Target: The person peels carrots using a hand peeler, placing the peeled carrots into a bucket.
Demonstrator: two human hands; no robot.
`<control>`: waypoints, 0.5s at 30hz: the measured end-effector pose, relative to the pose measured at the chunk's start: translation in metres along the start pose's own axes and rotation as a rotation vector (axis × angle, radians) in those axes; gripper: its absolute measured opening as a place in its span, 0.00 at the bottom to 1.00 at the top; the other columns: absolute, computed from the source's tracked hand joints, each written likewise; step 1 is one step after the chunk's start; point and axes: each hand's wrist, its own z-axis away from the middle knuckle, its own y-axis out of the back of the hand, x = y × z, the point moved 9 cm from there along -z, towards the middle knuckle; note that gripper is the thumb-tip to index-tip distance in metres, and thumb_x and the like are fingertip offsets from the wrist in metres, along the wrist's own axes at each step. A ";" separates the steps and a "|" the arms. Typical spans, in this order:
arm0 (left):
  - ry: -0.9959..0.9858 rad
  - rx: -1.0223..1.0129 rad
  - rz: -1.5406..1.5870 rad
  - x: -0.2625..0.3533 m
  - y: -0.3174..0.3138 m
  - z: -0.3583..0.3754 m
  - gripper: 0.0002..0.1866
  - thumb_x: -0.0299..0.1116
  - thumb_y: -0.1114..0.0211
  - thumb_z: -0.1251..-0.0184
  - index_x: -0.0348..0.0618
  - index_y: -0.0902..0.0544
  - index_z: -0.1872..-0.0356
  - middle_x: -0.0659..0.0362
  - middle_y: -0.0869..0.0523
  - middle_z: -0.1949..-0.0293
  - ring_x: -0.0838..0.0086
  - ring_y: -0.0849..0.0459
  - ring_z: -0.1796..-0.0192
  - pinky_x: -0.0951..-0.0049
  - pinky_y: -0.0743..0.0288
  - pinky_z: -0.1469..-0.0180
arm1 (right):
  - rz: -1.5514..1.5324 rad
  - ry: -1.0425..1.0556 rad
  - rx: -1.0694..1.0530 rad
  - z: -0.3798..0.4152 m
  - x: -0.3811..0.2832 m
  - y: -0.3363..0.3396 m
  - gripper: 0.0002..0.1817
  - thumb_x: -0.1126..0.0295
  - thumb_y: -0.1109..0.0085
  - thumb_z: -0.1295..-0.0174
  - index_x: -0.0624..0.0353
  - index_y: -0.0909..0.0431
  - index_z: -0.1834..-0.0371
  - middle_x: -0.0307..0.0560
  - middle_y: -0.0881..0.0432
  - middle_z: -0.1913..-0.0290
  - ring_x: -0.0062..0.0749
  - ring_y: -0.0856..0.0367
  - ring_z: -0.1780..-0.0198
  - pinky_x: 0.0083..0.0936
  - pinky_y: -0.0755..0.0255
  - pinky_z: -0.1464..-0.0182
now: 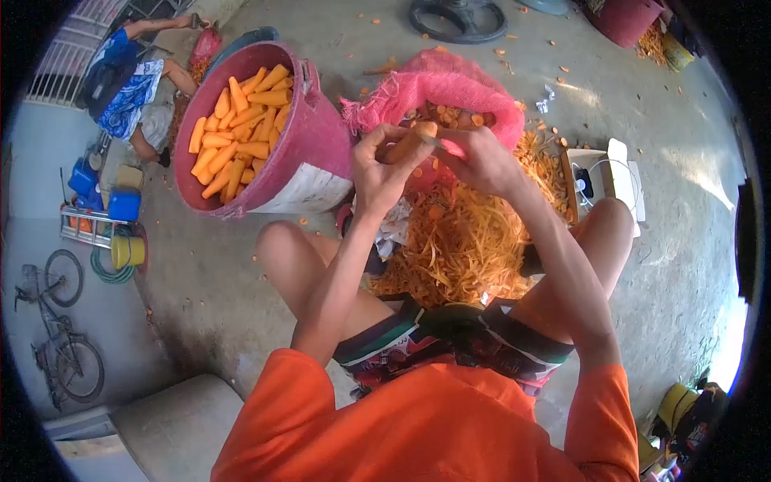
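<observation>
My left hand (379, 173) is closed around a carrot (407, 148), held above the pile of peelings between my legs. My right hand (487, 163) grips a small knife with a pink handle (453, 149). Its short blade meets the carrot near the upper end; the fingers partly hide it. Below both hands lies a heap of orange carrot peelings (458, 249). Just beyond them, a pink mesh sack (446, 76) gapes, with round carrot slices inside. To the left stands a large pink tub (317, 153) filled with peeled carrots (241, 128).
A white box (618, 181) with a cable sits at right. Carrot scraps dot the concrete floor (217, 281). Another person (128, 88) is at upper left. A dark round metal base (458, 20) lies at the top, and a bicycle (64, 329) at far left.
</observation>
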 end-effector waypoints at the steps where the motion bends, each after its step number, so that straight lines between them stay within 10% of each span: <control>1: -0.021 -0.027 -0.002 0.003 -0.003 -0.001 0.15 0.36 0.21 0.39 0.41 0.17 0.59 0.61 0.11 0.63 0.84 0.15 0.61 0.80 0.21 0.57 | 0.002 0.020 0.024 0.001 0.001 0.003 0.16 0.63 0.32 0.39 0.63 0.18 0.54 0.66 0.16 0.64 0.59 0.15 0.58 0.48 0.23 0.57; 7: -0.069 -0.308 0.144 0.009 0.003 0.004 0.14 0.37 0.25 0.34 0.41 0.17 0.55 0.61 0.13 0.62 0.81 0.17 0.63 0.75 0.19 0.59 | 0.122 -0.220 -0.165 0.003 0.092 -0.004 0.15 0.64 0.30 0.40 0.63 0.19 0.57 0.61 0.16 0.67 0.53 0.15 0.66 0.42 0.23 0.61; 10: 0.208 -0.179 0.469 0.000 -0.010 0.003 0.21 0.48 0.44 0.20 0.43 0.22 0.40 0.57 0.14 0.53 0.77 0.16 0.54 0.71 0.18 0.55 | 0.005 -0.151 -0.044 -0.001 0.050 0.039 0.14 0.65 0.28 0.41 0.62 0.20 0.58 0.54 0.16 0.66 0.44 0.16 0.65 0.36 0.24 0.61; 15: 0.695 -0.001 0.792 -0.049 -0.029 0.018 0.21 0.47 0.45 0.20 0.45 0.22 0.37 0.60 0.14 0.51 0.73 0.14 0.54 0.69 0.17 0.54 | -0.686 -0.049 0.105 0.001 -0.001 0.043 0.14 0.73 0.27 0.43 0.63 0.20 0.57 0.44 0.16 0.61 0.29 0.16 0.57 0.32 0.23 0.51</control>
